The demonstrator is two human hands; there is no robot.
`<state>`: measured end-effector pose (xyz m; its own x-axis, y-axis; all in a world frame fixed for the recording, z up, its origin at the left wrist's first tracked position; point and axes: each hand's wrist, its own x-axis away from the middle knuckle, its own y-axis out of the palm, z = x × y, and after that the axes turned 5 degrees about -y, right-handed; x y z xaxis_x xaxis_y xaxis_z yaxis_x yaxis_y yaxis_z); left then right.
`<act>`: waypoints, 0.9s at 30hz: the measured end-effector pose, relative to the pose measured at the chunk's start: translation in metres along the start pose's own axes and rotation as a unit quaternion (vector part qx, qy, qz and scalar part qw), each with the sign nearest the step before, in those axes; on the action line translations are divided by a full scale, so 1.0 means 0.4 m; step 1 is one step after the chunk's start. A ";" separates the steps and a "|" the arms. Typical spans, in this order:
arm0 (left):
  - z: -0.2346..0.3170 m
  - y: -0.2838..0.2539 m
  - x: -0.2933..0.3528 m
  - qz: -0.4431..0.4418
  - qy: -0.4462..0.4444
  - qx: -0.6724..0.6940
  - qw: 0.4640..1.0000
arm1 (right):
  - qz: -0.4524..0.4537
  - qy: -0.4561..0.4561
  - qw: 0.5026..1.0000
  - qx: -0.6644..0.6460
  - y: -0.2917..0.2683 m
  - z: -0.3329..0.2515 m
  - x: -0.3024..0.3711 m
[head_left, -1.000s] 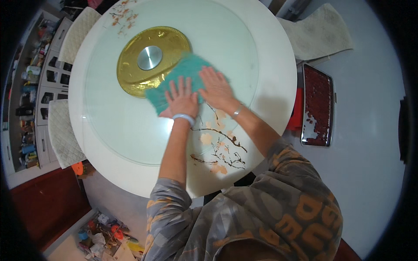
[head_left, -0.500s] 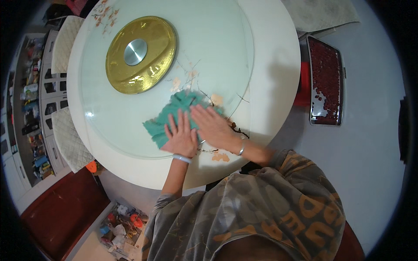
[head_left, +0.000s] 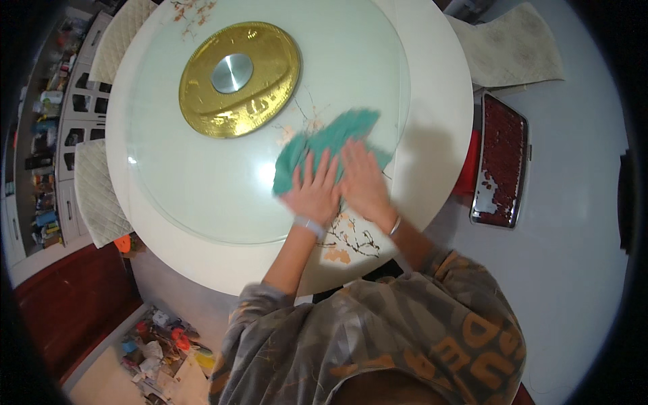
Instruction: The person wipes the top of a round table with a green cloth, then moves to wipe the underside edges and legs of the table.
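Observation:
A green cloth [head_left: 291, 162] is spread on the frosted glass turntable [head_left: 196, 182], near its right front part. My left hand [head_left: 314, 192] presses flat on the cloth's near left portion, fingers stretched and apart. Beside it, my right hand [head_left: 365, 183] lies on the cloth with fingers extended, a little blurred by motion. A pale bracelet circles the left wrist and a silver one the right. Beyond my hands sits a round golden disc [head_left: 270, 74] with a silver hub [head_left: 232, 73] at its middle. Branch and blossom patterns show around the cloth.
The turntable rests on a round white table [head_left: 439, 81]. Chairs with quilted covers [head_left: 101, 196] stand at the left, and another covered seat [head_left: 516, 50] at the far right. A dark red metal-rimmed box [head_left: 501, 155] is right of the table. Shelves with goods [head_left: 47, 155] line the left.
Both hands have slid to the right and slightly away from me across the glass, carrying the cloth along. The cloth's shape has shifted, its far corner now reaching right. The view has moved slightly.

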<state>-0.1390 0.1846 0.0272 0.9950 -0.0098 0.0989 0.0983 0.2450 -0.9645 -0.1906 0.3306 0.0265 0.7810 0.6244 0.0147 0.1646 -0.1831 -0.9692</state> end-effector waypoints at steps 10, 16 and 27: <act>0.000 -0.036 -0.108 -0.014 0.013 0.023 1.000 | 0.009 0.019 0.999 -0.047 -0.011 0.059 -0.068; 0.019 0.019 -0.522 0.091 0.047 0.009 0.995 | 0.183 0.066 0.980 0.034 0.002 0.355 -0.321; -0.522 -0.097 -0.262 0.124 -0.304 -0.048 0.943 | 0.144 -0.203 0.968 -0.014 0.136 -0.208 -0.678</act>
<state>-0.2441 -0.0262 0.0030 0.7977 0.6017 -0.0389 -0.1063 0.0769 -0.9914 -0.3433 0.0884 -0.0097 0.4971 0.7899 -0.3592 -0.0040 -0.4118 -0.9113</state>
